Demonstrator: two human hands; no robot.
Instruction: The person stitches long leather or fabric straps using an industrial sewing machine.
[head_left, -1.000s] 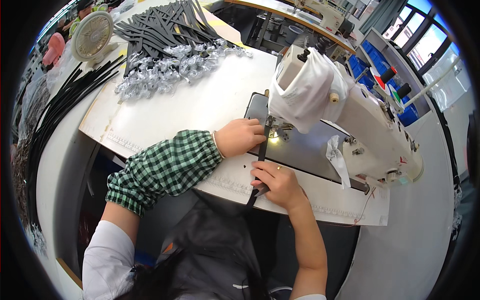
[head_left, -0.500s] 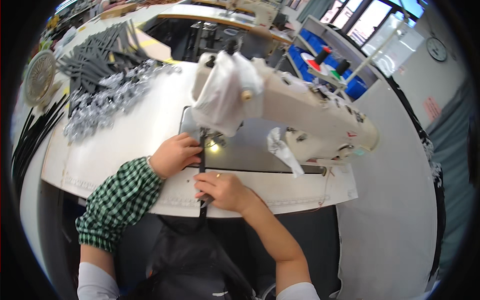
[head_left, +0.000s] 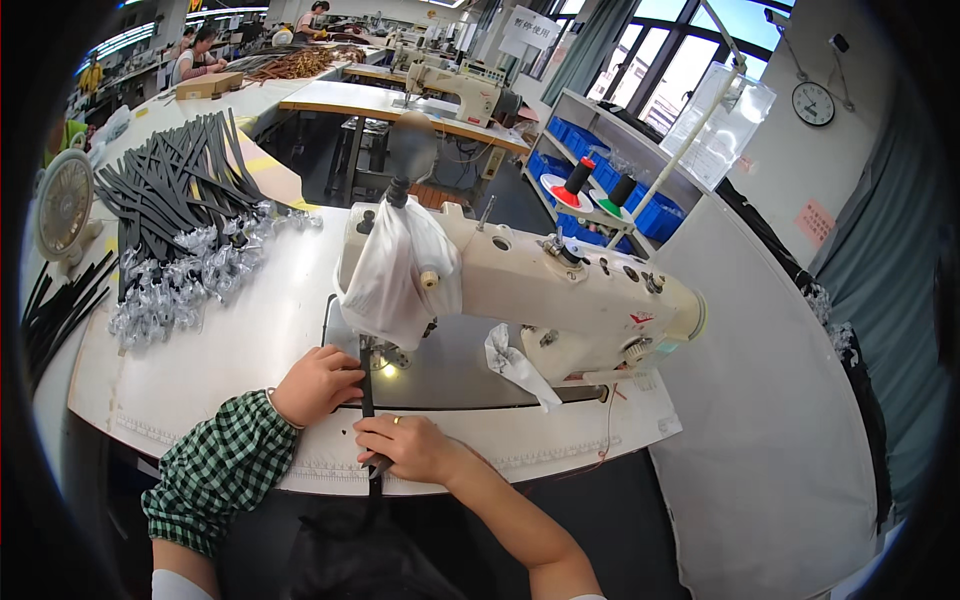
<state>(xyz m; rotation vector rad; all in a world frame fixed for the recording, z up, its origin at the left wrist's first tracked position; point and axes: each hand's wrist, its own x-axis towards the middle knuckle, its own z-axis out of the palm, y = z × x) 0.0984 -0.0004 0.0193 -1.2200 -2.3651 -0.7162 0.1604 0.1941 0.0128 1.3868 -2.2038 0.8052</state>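
A narrow black strap (head_left: 367, 388) runs from beneath the needle area of a cream sewing machine (head_left: 550, 275) toward me and over the table's front edge. My left hand (head_left: 318, 386), its forearm in a green-and-black checked sleeve, grips the strap's left side just in front of the needle. Nearer the edge, my right hand (head_left: 412, 447), with a ring on one finger, pinches the same strap. A small grey pointed thing, partly hidden, shows under its fingers. White cloth (head_left: 400, 275) wraps the machine's head, and a small lamp lights the needle area.
Grey straps (head_left: 180, 185) with clear-wrapped ends lie piled at the left, beside a small fan (head_left: 66, 205) and black strips (head_left: 60, 315). A crumpled white scrap (head_left: 515, 368) lies right of the needle. Thread spools (head_left: 573, 182) stand behind the machine; a pale panel (head_left: 760, 370) borders the right.
The view has tilted up, so the machine and table sit lower and more of the room shows. Both hands keep their hold on the strap, with little movement relative to the machine.
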